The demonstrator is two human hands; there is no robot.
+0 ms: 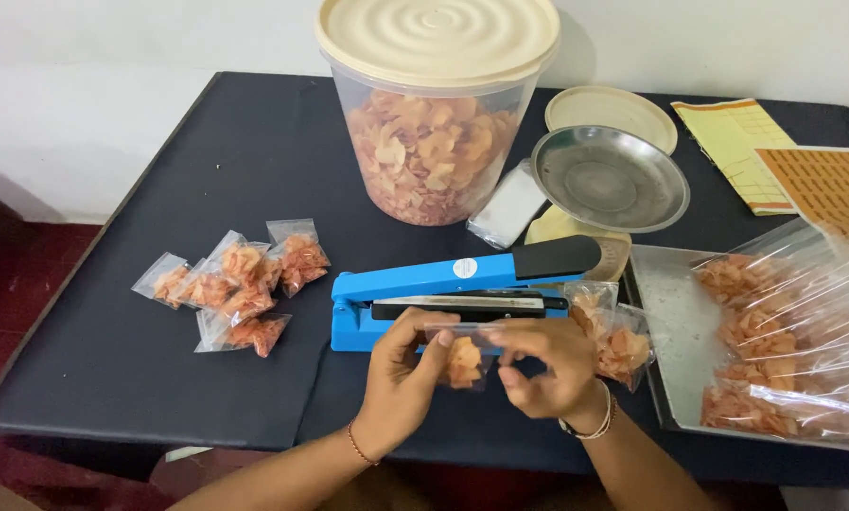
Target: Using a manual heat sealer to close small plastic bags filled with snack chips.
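Hands, left [401, 378] and right [547, 369], each keep a pinching grip on the small clear plastic pouch of orange chips [463, 360] just before the blue hand-lever heat sealer [453, 289], apparently readying its mouth for sealing, which calls for flattening it across the sealer's bar.

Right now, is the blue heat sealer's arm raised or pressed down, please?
Raised: the blue heat sealer has its black-tipped arm angled up, a gap above the bar.
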